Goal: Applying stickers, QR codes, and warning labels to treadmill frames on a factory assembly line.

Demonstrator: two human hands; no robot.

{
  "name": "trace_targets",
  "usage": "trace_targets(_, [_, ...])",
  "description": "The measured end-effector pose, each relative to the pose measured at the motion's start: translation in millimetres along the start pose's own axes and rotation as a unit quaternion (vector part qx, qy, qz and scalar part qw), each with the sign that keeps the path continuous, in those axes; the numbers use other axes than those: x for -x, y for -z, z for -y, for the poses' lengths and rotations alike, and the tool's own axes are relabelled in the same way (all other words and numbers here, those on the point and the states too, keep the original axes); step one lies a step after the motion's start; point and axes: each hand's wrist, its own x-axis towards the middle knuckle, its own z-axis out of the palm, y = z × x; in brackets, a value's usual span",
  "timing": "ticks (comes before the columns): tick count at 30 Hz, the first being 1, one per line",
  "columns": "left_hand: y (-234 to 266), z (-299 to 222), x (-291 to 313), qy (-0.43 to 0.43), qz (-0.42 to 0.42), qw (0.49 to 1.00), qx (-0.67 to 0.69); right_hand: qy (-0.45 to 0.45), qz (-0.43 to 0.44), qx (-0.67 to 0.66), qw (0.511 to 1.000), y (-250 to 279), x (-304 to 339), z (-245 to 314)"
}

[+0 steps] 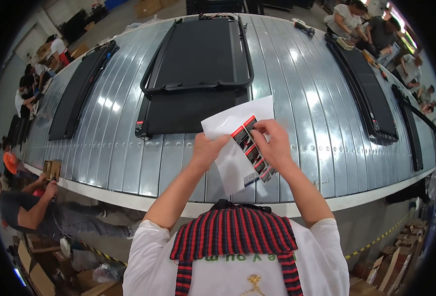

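A white sheet [231, 170] with a strip of red and black labels [243, 139] on it is held in front of me, above the near part of the metal table. My left hand [209, 149] grips the sheet's left edge, the thumb lying on top. On the other side, my right hand [273, 143] pinches at the label strip's right edge with curled fingers. Whether a label has lifted there, I cannot tell. Just beyond the sheet lies a black treadmill base [198, 111] with a black frame bar [198, 89] across it.
The slatted metal conveyor table [124, 163] also carries a long black unit [82, 93] at left and another black unit [363, 89] at right. A power tool [303, 27] lies toward the back. A person [30, 207] stands at left; cardboard boxes [42, 276] are on the floor.
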Motion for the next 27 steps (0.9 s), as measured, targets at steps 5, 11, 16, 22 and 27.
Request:
trace_targets(5, [4,-4,-3,-0.040,0.060,0.997,-0.039,-0.080,0.037,-0.104,0.991,-21,11,29])
trace_targets(11, [11,-21,-8,-0.040,0.122,0.981,-0.148,-0.127,0.044,-0.094,0.986,-29,14,42])
trace_targets(16, [22,-18,-12,-0.060,0.157,0.979,-0.116,-0.121,0.058,-0.071,0.988,-31,7,52])
trace_targets(22, [28,-8,-15,-0.095,0.125,0.982,-0.110,-0.212,0.073,-0.152,0.963,-32,8,34])
trace_targets(27, [26,-5,-19,-0.056,0.106,0.991,0.051,-0.224,0.050,-0.325,0.917,-27,7,38])
